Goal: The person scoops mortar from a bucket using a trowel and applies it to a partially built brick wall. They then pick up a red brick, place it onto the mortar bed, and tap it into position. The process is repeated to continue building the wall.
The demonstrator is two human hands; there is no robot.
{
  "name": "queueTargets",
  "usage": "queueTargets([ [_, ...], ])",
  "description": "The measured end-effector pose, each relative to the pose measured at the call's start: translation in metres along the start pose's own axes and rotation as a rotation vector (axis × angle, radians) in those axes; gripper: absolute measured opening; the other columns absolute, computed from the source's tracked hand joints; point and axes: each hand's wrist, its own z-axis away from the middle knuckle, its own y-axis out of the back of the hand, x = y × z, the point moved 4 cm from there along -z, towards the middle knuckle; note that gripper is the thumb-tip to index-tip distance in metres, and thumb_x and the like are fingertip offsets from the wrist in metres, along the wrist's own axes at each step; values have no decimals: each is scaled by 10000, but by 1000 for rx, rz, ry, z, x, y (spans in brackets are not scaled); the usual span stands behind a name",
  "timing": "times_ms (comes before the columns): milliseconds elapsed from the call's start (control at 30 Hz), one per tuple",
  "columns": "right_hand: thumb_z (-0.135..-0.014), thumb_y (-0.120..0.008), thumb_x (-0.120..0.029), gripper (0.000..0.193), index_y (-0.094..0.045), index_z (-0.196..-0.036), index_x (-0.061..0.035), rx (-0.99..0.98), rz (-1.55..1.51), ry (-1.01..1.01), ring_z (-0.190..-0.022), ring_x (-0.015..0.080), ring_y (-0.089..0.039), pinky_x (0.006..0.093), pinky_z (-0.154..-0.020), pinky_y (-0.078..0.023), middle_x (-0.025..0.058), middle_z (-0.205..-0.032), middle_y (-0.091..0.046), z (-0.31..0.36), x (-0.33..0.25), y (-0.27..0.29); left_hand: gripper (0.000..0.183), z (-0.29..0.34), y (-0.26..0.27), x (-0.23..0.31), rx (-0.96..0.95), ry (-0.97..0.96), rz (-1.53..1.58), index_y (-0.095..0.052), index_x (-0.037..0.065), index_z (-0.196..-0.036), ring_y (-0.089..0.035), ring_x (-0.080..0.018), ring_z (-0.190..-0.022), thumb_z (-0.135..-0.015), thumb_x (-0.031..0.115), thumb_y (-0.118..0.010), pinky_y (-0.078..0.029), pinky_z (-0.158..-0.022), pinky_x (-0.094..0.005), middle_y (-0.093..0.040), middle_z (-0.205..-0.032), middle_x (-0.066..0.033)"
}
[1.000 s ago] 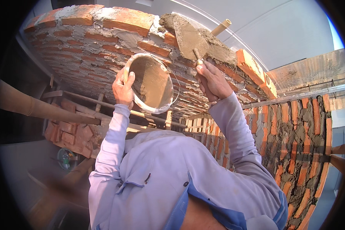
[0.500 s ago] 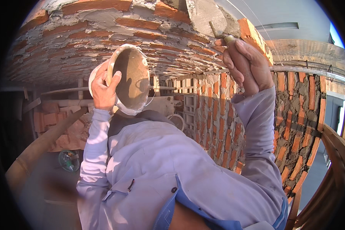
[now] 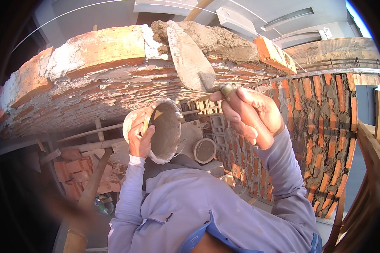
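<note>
My left hand (image 3: 140,139) grips a round, mortar-smeared bowl (image 3: 166,131) by its side, thumb over the rim. The bowl is tipped so its opening faces right, with grey residue inside. My right hand (image 3: 259,116) is closed around the handle of a trowel (image 3: 189,61). Its broad blade, coated in grey mortar, lies across the edge of the brick wall, its far end against the bed of wet mortar (image 3: 223,40) on top. Left of that bed sits a brick (image 3: 107,48) in the top course; another brick (image 3: 274,55) stands to its right.
A second brick wall (image 3: 291,126) meets this one at the right. Below are a mortar bucket (image 3: 204,151), a pile of broken bricks (image 3: 77,170) and a wooden pole (image 3: 95,177). White string (image 3: 88,5) runs above the wall; timber (image 3: 371,152) stands far right.
My view has shifted, showing more of the wall top. In it, the trowel and right hand sit further left and lower, the bowl further right and lower. Both grips are the same.
</note>
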Motion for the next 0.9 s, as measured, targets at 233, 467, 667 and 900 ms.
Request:
queueTargets([
  [233,-1019,-472,-294,341,-513,-1144,21,336,760,27,-545,158,-516,259,-474,-392,96,-747,-501,-3,38,-12,176,3,22,4,49,5,-15,-698,-70,-930,-538,-306,-1248,-824,69,-676,-382,-1042,-371,-640,-1237,-183],
  [467,-1026,-448,-261,229,-469,-994,-35,252,1688,629,-553,160,-435,335,-521,-377,54,-694,-448,-37,18,115,412,-9,29,-9,162,98,451,-582,-23,-1306,-559,-124,-1132,-905,46,-643,-397,-1011,-278,-632,-1234,-56],
  [667,-1028,-452,-275,225,-485,-971,-60,432,1155,384,-516,98,-402,270,-470,-340,-4,-662,-435,-10,4,216,405,11,25,10,247,20,503,-559,-27,-1332,-576,-139,-1122,-941,62,-612,-435,-1002,-291,-635,-1245,-68],
  [900,-941,-584,-256,346,-546,-1163,7,-110,2025,527,-643,242,-550,363,-583,-440,109,-778,-534,68,11,152,367,48,17,84,175,-107,608,-571,-71,-1295,-591,-142,-1105,-980,118,-574,-448,-981,-279,-650,-1212,-103],
])
